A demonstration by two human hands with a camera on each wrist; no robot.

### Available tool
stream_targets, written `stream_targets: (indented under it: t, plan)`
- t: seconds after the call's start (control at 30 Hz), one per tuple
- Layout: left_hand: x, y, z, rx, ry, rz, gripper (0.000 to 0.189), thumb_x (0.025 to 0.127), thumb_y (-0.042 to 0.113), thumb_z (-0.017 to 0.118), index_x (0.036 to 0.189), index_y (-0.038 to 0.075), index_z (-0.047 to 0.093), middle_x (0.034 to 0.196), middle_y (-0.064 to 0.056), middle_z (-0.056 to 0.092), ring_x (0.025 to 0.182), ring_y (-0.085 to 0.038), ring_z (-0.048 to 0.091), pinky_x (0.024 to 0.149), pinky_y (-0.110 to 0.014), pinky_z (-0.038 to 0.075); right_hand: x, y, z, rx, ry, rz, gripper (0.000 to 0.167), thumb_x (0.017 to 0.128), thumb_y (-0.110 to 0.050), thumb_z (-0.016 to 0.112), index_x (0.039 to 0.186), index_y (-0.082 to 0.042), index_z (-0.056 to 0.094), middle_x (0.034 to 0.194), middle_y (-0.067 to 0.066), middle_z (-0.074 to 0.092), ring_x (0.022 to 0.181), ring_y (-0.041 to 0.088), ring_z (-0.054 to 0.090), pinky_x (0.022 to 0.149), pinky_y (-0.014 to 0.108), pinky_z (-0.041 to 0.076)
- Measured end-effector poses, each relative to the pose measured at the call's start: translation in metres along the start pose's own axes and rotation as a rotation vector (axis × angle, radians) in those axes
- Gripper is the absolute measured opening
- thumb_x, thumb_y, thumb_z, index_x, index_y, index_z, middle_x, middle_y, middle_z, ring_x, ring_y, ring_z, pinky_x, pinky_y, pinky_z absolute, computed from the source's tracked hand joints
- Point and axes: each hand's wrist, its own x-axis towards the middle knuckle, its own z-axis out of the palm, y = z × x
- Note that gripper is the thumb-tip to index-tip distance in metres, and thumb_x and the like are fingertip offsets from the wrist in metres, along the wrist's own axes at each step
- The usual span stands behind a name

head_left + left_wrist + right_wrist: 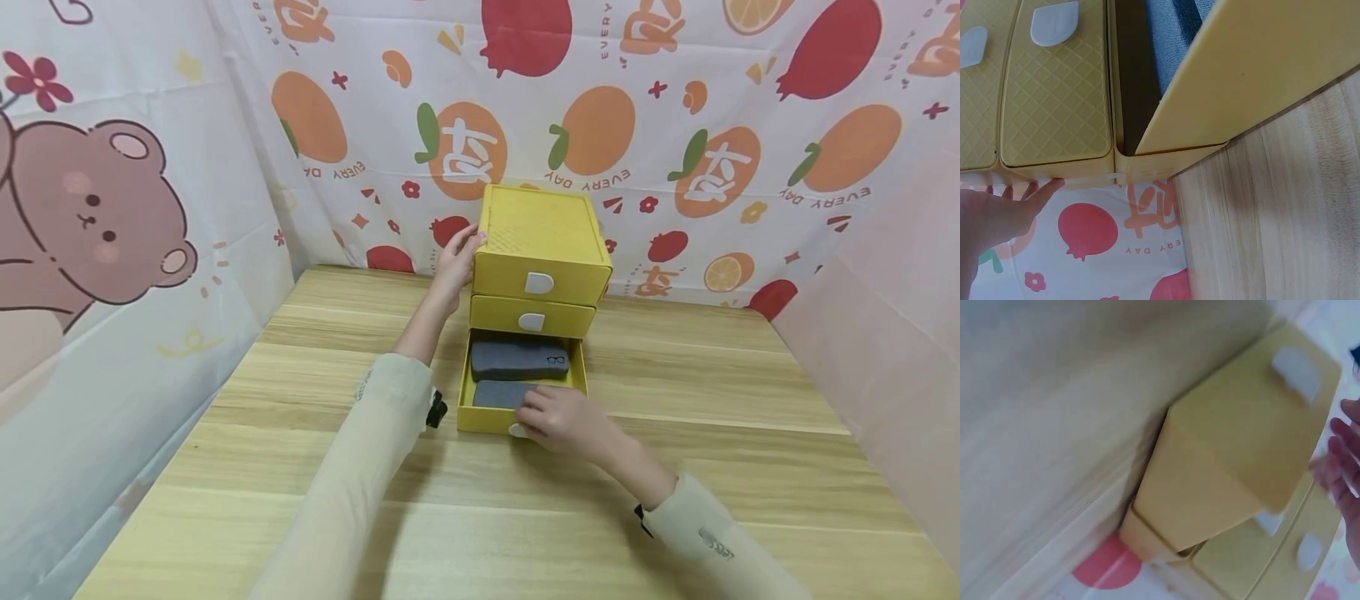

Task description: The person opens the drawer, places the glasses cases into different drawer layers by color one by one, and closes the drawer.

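Observation:
A yellow drawer cabinet (544,279) with white handles stands on the table, its bottom drawer (487,421) pulled out. Two grey-blue glasses cases lie in that drawer: the rear case (510,360) bears a small glasses print, and the front case (498,393) is partly covered by my right hand (562,421). That hand hovers at the drawer's front edge with fingers loosely bent; in the right wrist view the fingers (1340,459) show nothing between them. My left hand (455,265) rests with extended fingers against the cabinet's left side, also seen in the left wrist view.
The upper drawer (543,279) and middle drawer (495,315) are closed. Behind the cabinet hangs a fruit-print cloth (600,133), and a bear-print cloth (105,208) hangs on the left. The wooden table (300,367) extends on both sides.

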Motion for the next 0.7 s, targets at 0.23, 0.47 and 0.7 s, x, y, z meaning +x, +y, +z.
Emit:
stream_targets:
  t: [0.23, 0.47, 0.7]
  plan:
    - [0.000, 0.000, 0.000, 0.002, -0.007, 0.007, 0.051, 0.088, 0.036, 0.058, 0.135, 0.020, 0.046, 0.130, 0.001, 0.046, 0.069, -0.008, 0.043, 0.058, -0.023, 0.034, -0.006, -0.020, 0.003, -0.122, -0.168, -0.090, 0.012, 0.081, -0.010, 0.062, 0.091, -0.012, 0.067, 0.092, 0.001, 0.059, 0.079, 0.014, 0.052, 0.062, 0.022, 0.046]
    - [0.000, 0.000, 0.000, 0.001, -0.009, -0.003, 0.051, 0.088, 0.036, 0.058, 0.136, 0.021, 0.046, 0.131, 0.001, 0.045, 0.082, -0.011, 0.046, 0.067, -0.027, 0.037, -0.015, -0.025, 0.010, -0.252, -0.297, -0.117, 0.028, 0.086, -0.008, 0.048, 0.107, -0.014, 0.067, 0.109, 0.003, 0.058, 0.095, 0.018, 0.053, 0.071, 0.028, 0.045]
    - [-0.001, 0.000, 0.000, -0.004, -0.006, -0.004, 0.051, 0.088, 0.036, 0.058, 0.135, 0.021, 0.046, 0.128, 0.001, 0.047, 0.082, -0.010, 0.047, 0.067, -0.027, 0.038, -0.019, -0.026, 0.018, -0.294, -0.327, -0.099, 0.032, 0.087, -0.013, 0.047, 0.114, -0.015, 0.065, 0.114, 0.002, 0.054, 0.099, 0.019, 0.049, 0.071, 0.029, 0.039]
